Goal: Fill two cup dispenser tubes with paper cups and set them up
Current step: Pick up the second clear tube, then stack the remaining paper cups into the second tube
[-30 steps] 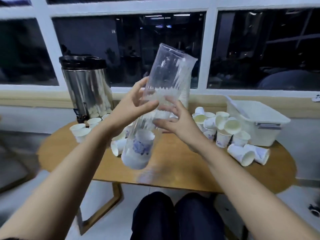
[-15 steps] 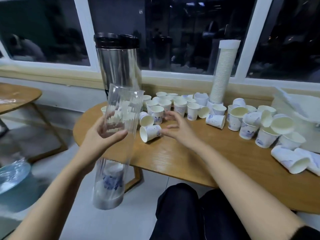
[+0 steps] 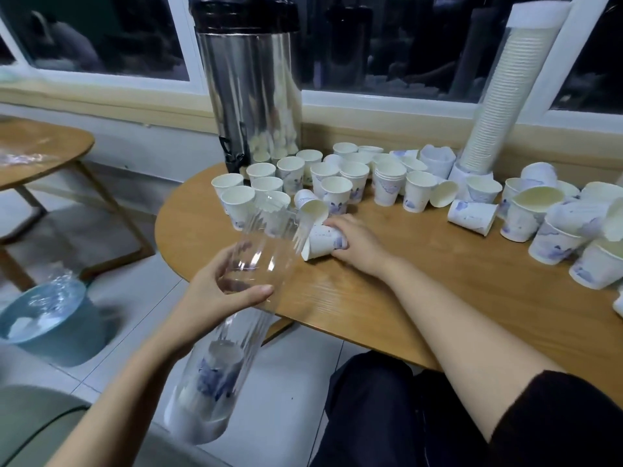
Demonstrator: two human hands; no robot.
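Observation:
My left hand (image 3: 219,294) grips a clear plastic dispenser tube (image 3: 249,264) around its middle. The tube tilts, open mouth up toward the table, closed end down near the floor with a blue-patterned paper cup (image 3: 215,375) inside. My right hand (image 3: 357,241) is closed on a white paper cup (image 3: 322,241) lying on its side on the wooden table (image 3: 404,291), just right of the tube's mouth. A second tube (image 3: 502,89), packed with stacked cups, leans against the window frame at the back right. Several loose cups (image 3: 337,183) stand and lie across the table.
A steel drink urn (image 3: 251,85) with a black lid stands at the table's back left. A blue bin (image 3: 47,321) with plastic wrap sits on the floor at left, beside another wooden table (image 3: 40,150). My dark-trousered knees (image 3: 387,409) are under the table's front edge.
The tube has tilted, its mouth swinging right toward the table. My right hand moved down onto a lying cup and closed on it. The camera turned left and down.

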